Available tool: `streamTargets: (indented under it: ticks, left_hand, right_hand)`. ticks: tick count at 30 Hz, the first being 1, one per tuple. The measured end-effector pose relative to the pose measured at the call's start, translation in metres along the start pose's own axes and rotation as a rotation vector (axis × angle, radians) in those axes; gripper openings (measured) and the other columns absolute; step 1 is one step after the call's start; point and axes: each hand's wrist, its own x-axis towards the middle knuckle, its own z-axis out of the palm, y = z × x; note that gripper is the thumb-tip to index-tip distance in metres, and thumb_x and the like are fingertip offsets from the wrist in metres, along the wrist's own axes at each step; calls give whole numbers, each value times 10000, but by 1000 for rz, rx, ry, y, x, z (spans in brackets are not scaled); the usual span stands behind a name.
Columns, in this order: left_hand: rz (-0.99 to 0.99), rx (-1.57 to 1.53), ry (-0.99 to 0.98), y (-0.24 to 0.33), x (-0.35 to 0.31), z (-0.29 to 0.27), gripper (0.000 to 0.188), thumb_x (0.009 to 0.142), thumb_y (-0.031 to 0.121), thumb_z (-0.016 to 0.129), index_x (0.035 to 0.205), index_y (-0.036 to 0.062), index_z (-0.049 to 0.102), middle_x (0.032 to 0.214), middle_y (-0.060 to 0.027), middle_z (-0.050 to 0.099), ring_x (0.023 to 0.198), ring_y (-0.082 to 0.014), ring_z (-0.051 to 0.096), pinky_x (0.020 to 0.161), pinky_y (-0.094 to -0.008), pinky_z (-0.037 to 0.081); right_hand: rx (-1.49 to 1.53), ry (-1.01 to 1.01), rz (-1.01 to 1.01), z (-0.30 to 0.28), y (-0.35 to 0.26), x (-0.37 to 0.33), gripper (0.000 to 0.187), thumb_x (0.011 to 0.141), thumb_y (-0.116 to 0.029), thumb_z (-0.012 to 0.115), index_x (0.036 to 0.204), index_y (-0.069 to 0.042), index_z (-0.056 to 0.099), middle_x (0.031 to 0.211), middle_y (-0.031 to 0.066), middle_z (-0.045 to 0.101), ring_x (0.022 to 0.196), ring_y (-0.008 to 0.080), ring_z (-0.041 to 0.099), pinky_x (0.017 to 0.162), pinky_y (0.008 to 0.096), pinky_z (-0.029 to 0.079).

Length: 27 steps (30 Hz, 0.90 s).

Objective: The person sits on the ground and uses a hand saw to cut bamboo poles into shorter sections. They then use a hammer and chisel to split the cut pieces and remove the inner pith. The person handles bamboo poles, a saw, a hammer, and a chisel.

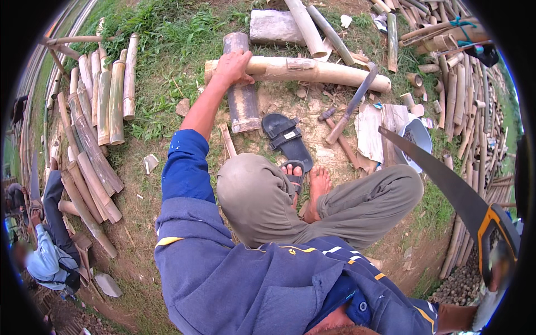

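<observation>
My left hand (231, 67) is closed over a pale bamboo pole (324, 72) near its left end. That pole lies crosswise on a thicker, darker bamboo log (243, 109). Out at the right rim, my right hand (493, 273) grips the orange and black handle of a handsaw (441, 167). The long blade points up and left, away from the pole. A machete (353, 103) with a wooden handle leans against the pole's right part, and a hammer (341, 137) lies just below it. A black sandal (287, 139) lies in front of my feet.
Cut bamboo lengths (103, 95) lie at the left, with a large bamboo stack (469, 106) at the right. A stone block (277, 28) sits beyond the pole. A pale basin (416, 142) stands near the saw blade. Another person (50, 251) works at far left.
</observation>
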Motion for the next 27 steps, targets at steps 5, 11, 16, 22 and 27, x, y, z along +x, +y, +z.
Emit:
streamTargets:
  ticks: [5,11,16,22,27]
  left_hand:
    - [-4,-10,-3,-13,-2,3,840,641,577,983,1227,96,622,1224,-164,733,1171,-356,720,975,-465,575]
    - [-36,-29,-9,-8,-1,2,943,620,704,938,1283,106,634,1188,-161,757,1143,-344,738,978,-456,579]
    - [-21,-19,-42,-2,5,-7,968,668,741,906,1334,100,618,1200,-174,767,1144,-357,737,997,-451,568]
    - [-37,-113,-67,-10,0,-8,873,766,684,858,1331,83,571,1179,-237,754,1111,-406,729,953,-487,562]
    - [20,-238,-12,-12,2,-13,568,1019,594,601,1279,92,544,1145,-283,744,1101,-437,719,936,-508,546]
  right_hand:
    - [202,50,-59,106,-7,32,412,1069,-241,658,1396,-47,499,1067,54,641,878,139,605,832,283,517]
    - [1309,-694,386,320,-21,-14,340,1071,-214,650,1333,-24,548,964,73,618,790,201,629,753,373,540]
    - [1165,-769,310,456,-49,-93,436,1009,-51,727,1383,-45,502,1049,24,612,859,91,627,796,290,551]
    - [1021,-631,18,547,-53,-143,491,947,-54,744,1365,-32,487,1149,71,566,1031,138,579,924,304,513]
    - [1090,-636,-49,579,-31,-162,558,917,-40,759,1385,-41,455,1199,76,539,1055,147,553,957,318,493]
